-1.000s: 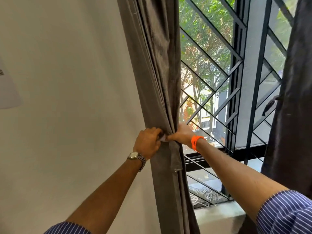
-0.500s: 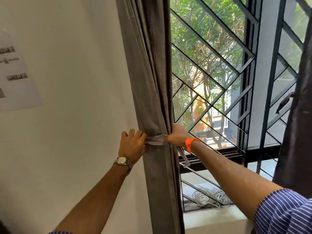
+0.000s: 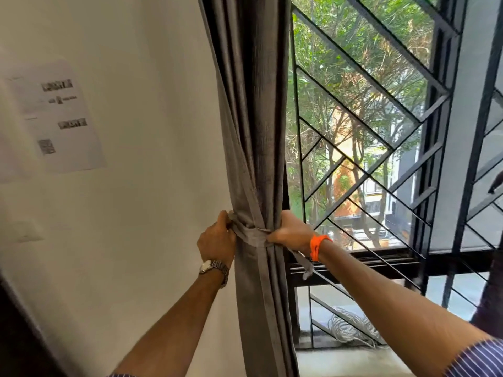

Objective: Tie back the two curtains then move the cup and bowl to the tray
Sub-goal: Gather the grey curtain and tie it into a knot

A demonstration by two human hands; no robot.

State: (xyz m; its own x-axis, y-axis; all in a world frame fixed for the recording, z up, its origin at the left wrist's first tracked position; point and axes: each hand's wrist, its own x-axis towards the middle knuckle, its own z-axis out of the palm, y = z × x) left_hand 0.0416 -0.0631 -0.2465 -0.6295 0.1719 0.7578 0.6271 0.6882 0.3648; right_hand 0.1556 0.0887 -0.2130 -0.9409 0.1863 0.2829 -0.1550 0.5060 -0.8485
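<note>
Curtain-tying it was: the left hand (image 3: 217,240) and right hand (image 3: 291,232) each pinched an end of the tie-back band (image 3: 253,236) wrapped round the gathered grey curtain (image 3: 251,126) beside the window grille (image 3: 368,174), a firm outward pull likely needed next.

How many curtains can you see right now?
2. A grey curtain hangs mid-frame with a tie round it; a dark curtain barely shows at the lower right edge, mostly out of view.
</note>
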